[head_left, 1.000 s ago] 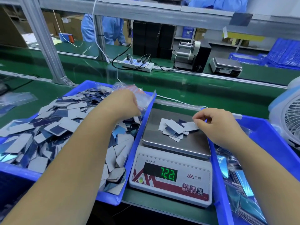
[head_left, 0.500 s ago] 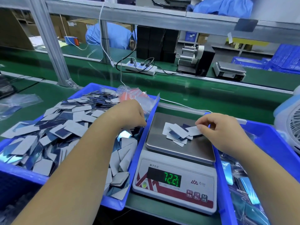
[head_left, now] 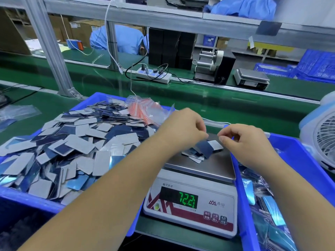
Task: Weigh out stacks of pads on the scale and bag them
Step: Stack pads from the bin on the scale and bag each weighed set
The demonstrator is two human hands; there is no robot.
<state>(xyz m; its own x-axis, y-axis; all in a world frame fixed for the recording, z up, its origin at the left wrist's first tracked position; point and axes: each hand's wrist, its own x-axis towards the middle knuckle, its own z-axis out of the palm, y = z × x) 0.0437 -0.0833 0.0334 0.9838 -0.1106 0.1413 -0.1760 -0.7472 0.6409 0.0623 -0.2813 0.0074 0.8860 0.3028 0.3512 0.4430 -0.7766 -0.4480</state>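
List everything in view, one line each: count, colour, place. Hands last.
Loose rectangular pads: many, grey and dark blue, heaped in left tray.
Blue plastic tray: one, left of scale.
Clear zip bags with red strips: a bundle, far corner of left tray.
White digital scale: one, centre, display green.
Pads on the steel pan: a small pile, grey and blue.
Second blue tray: one, right, holding bagged pads.
White fan: one, far right.
White power strip: one, behind.
Left hand: fingers curled, over pan.
Right hand: fingers curled, over pan.
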